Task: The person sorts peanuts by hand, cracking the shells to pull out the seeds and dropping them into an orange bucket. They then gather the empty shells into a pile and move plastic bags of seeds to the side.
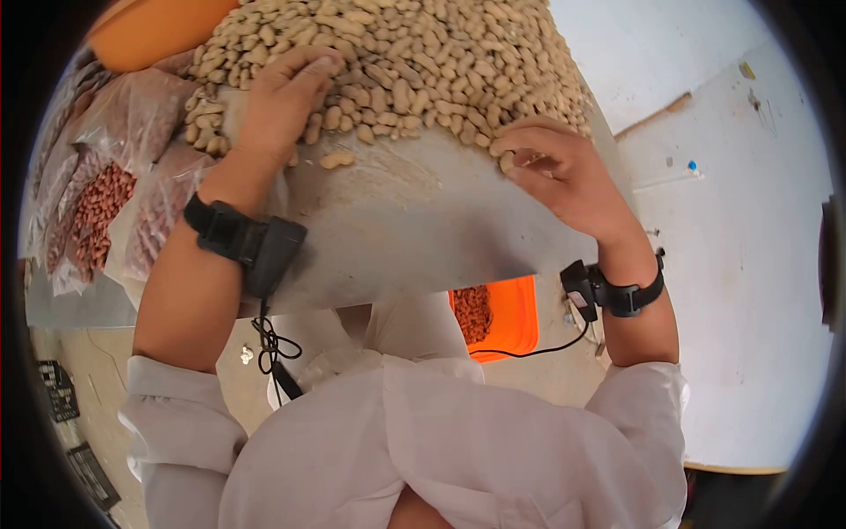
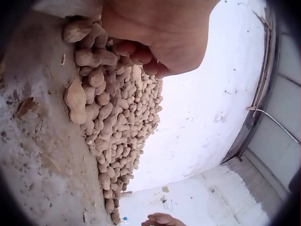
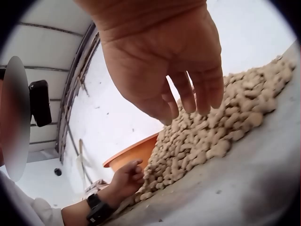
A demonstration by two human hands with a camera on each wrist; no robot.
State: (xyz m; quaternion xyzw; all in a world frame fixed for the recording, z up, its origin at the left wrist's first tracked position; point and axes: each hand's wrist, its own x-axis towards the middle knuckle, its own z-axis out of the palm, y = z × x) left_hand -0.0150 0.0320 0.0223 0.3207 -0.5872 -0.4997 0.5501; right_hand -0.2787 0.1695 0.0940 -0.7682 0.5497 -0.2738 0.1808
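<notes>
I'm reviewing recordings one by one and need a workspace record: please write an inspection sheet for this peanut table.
Surface: gray table, smudged with pale dust.
Job's things: large pile of unshelled peanuts; one loose peanut before it.
Clutter: orange basin and plastic bags of reddish kernels, on the person's left.
Grippers: left hand at the pile, fingers curled, contents unclear; right hand open at its edge, fingers relaxed.
Cables: bundled black cable below the left wristband; another from the right wristband toward the lap.
Surroundings: white wall; orange tub below table level.
</notes>
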